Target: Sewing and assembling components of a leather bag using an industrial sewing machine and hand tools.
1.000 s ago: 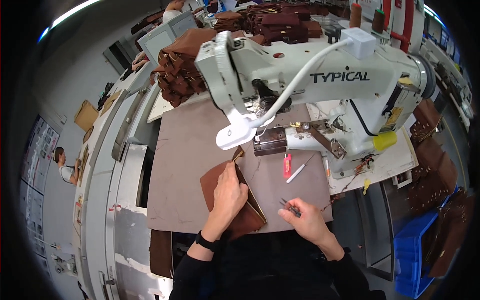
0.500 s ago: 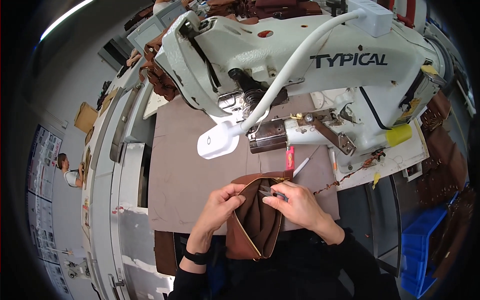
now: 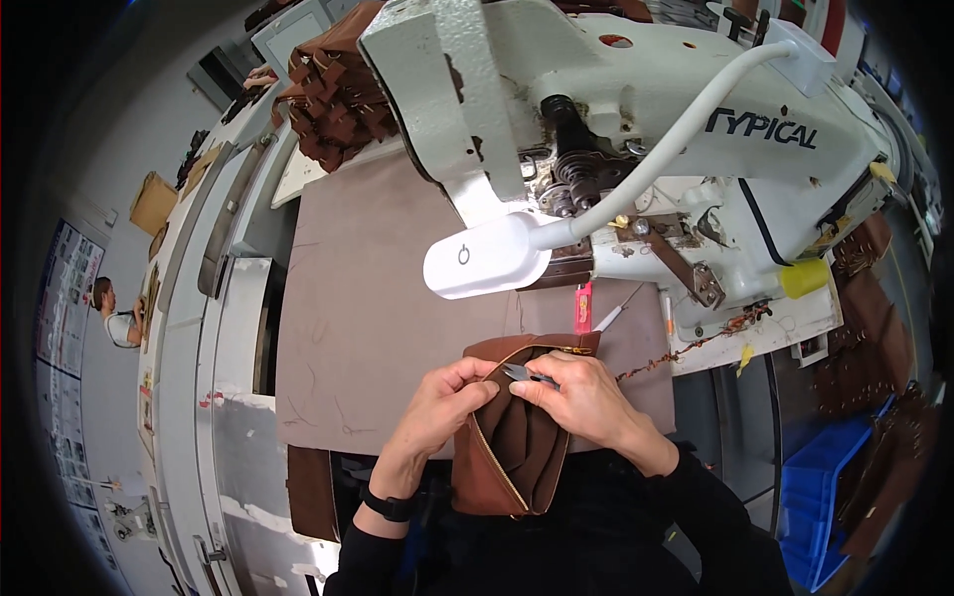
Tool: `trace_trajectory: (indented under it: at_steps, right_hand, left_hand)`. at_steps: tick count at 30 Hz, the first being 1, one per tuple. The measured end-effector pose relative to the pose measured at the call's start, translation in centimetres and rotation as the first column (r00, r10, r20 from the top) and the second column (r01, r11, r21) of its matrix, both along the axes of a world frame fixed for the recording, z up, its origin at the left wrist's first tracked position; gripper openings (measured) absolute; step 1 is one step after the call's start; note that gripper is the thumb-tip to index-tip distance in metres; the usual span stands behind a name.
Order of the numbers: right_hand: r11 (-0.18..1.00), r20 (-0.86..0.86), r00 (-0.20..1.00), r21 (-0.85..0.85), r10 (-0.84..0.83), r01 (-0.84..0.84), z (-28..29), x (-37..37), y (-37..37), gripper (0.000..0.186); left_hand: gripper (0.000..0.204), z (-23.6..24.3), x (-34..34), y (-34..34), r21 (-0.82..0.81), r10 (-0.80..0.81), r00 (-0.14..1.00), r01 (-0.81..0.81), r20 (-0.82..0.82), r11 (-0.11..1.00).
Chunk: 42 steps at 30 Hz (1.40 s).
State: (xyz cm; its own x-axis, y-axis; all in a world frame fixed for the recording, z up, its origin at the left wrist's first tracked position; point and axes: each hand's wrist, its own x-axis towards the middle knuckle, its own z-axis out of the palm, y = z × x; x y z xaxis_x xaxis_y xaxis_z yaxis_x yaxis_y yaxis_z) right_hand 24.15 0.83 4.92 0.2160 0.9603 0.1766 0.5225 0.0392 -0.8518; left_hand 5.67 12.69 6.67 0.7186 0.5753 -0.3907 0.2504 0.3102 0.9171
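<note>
A brown zippered pouch [image 3: 484,475] is held at the near edge of the table, its mouth spread so the brown lining shows. With thumb and fingers, my left hand [image 3: 442,402] pinches the pouch's left rim near the top. My right hand [image 3: 581,397] is closed around small thread snips [image 3: 519,372], whose pointed metal blades reach into the pouch mouth close to my left fingertips. A gold zipper runs along the rim. Any thread at the blade tips is too small to make out.
Beyond the pouch stands a white sewing machine [image 3: 656,109] with a white lamp [image 3: 487,255] on a bent neck. A pink lighter [image 3: 583,308] and a white pen-like tool [image 3: 611,316] lie on the table [image 3: 368,298]. Right is a blue bin [image 3: 820,497]; far left, another person [image 3: 119,316].
The snips have moved left across the pouch mouth, nearer my left fingers. My left hand has shifted slightly right and up. The view has tilted, so the machine appears further right.
</note>
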Motion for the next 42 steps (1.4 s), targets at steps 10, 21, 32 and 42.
trace_trajectory:
  at_steps: [10,21,32,42]
  right_hand:
    - [0.998,0.035,0.998,0.011,0.055,-0.056,-0.3,0.0,0.1,0.025]
    - [0.993,-0.234,0.966,-0.056,-0.112,0.101,0.6,0.2,-1.3,0.03]
    - [0.989,-0.333,0.932,-0.059,-0.147,0.135,-0.8,-0.1,-1.1,0.035]
    - [0.976,-0.229,0.955,-0.153,-0.187,0.155,-0.4,2.0,-1.2,0.04]
  left_hand:
    - [0.019,-0.1,-0.2,-0.1,0.024,-0.028,0.999,0.029,-0.023,0.999]
    - [0.022,-0.3,-1.4,-0.4,-0.013,-0.047,0.998,0.046,-0.034,0.999]
    - [0.021,0.7,-1.0,-2.0,0.232,-0.026,0.998,0.039,-0.058,0.972]
    - [0.041,-3.1,1.7,-9.2,0.96,0.1,0.993,0.031,-0.061,0.279]
